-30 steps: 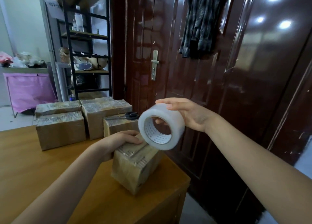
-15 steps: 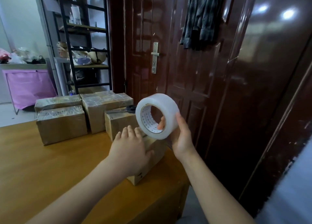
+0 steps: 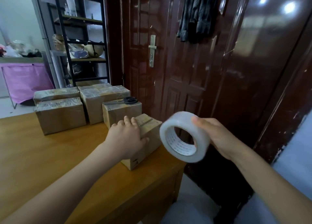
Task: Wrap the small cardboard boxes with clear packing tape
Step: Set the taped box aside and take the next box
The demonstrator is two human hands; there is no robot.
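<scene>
A small cardboard box lies near the right edge of the wooden table. My left hand rests flat on its top and near side, pressing it down. My right hand holds a roll of clear packing tape in the air just right of the box, past the table edge, its open core facing me. Whether a strip of tape runs from roll to box cannot be seen.
Several taped cardboard boxes stand in a group at the table's far side; black scissors lie on the nearest one. A dark red door is close on the right. A black shelf rack stands behind.
My right hand has carried the tape roll from above the box to its right and lower. The box now lies flat under my left hand, no longer tilted up.
</scene>
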